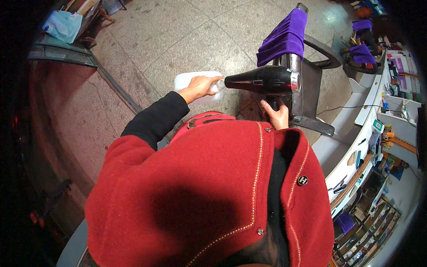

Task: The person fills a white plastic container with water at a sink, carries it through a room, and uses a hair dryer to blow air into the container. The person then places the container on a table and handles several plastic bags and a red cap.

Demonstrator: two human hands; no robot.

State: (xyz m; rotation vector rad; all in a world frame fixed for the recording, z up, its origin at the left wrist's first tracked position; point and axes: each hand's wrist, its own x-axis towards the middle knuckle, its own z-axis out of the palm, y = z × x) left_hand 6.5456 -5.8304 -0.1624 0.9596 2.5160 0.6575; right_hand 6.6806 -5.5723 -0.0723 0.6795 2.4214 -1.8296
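Observation:
My left hand (201, 87) grips the neck end of a whitish plastic jug (186, 80), which lies or hangs over the floor; which of the two I cannot tell. In my right hand (278, 115) is the handle of a black hair dryer (260, 80) with a silver ring at its rear. The dryer's nozzle points left, at the mouth of the jug, close to my left fingers. Just behind the dryer stands a dark chair (308, 90) with a purple towel (287, 36) draped over its back.
A long white counter (350, 147) with combs, brushes and other small items curves along the right. A dark cord (343, 107) runs from the chair area to it. A metal-framed threshold (113, 85) lies at the left, and a light blue plastic bag (63, 26) sits at upper left.

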